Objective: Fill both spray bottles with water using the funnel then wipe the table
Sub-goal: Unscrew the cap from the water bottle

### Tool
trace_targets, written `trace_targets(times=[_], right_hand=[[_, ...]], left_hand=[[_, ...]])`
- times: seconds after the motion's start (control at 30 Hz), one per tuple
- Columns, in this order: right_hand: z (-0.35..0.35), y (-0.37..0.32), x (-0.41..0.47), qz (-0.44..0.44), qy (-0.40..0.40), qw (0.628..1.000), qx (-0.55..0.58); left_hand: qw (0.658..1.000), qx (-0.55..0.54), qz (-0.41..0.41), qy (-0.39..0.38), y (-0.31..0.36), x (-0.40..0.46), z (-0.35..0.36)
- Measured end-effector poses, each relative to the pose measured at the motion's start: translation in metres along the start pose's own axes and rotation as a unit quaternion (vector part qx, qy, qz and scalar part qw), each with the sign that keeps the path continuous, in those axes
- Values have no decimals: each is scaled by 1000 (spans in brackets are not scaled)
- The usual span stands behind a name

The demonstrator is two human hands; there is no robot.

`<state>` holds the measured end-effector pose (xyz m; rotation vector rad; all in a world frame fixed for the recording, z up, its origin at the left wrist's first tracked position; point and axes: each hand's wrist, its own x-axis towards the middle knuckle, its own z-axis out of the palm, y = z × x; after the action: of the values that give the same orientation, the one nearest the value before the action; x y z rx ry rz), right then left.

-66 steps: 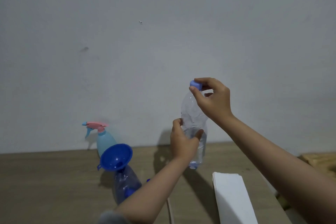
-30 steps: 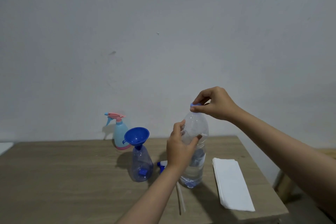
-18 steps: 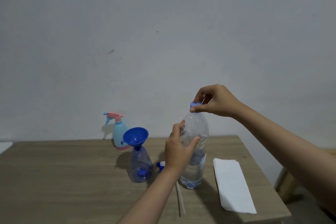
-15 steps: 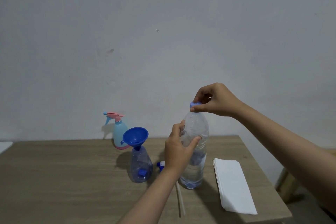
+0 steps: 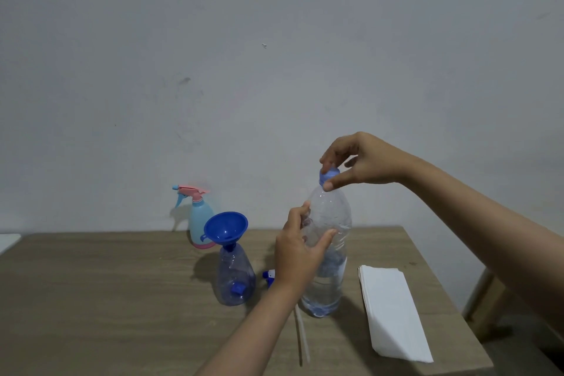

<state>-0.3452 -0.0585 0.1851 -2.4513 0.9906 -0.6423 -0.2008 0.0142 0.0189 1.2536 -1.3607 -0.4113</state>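
Note:
A clear plastic water bottle (image 5: 331,278) stands on the wooden table (image 5: 106,299), partly filled. My left hand (image 5: 300,250) grips its body. My right hand (image 5: 360,163) pinches its blue cap (image 5: 328,175) at the top. To the left stands a clear blue spray bottle (image 5: 235,279) without its head, a blue funnel (image 5: 225,227) seated in its neck. A light blue spray bottle (image 5: 200,223) with a pink trigger head stands behind it by the wall. A blue and white spray head (image 5: 269,278) with its tube lies on the table behind my left wrist.
A stack of folded white paper towels (image 5: 393,311) lies right of the water bottle, near the table's right edge. A wooden piece of furniture (image 5: 485,305) stands beyond that edge. A grey wall runs behind the table.
The water bottle came down from mid-air to stand on the table. My right hand has stayed on the cap and shifted its fingers around it. The view dropped towards the table.

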Motion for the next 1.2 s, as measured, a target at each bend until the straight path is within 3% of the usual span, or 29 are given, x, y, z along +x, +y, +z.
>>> trace_targets(times=[0.3, 0.43, 0.6, 0.7, 0.77, 0.93, 1.07, 1.2], right_hand=[[-1, -4, 0, -10, 1, 1000, 14], [7, 6, -16, -31, 86, 987, 130], [60, 38, -66, 13, 295, 905, 306], [130, 61, -106, 116, 395, 839, 356], [184, 75, -131, 202, 414, 814, 353], [277, 88, -170, 294, 343, 866, 214], [303, 96, -179, 269, 297, 910, 103], [310, 102, -179, 253, 306, 914, 81]], left_hand=[[1000, 0, -1, 2, -4, 0, 1], [1000, 5, 5, 5, -5, 1, 1], [1000, 1, 15, 12, -5, 2, 1], [1000, -1, 17, 18, -5, 1, 2], [1000, -4, 15, 20, -5, 1, 2], [1000, -8, 11, 26, -4, 0, 3], [1000, -3, 9, 30, -3, -2, 3], [1000, -4, 8, 30, -4, -1, 4]])
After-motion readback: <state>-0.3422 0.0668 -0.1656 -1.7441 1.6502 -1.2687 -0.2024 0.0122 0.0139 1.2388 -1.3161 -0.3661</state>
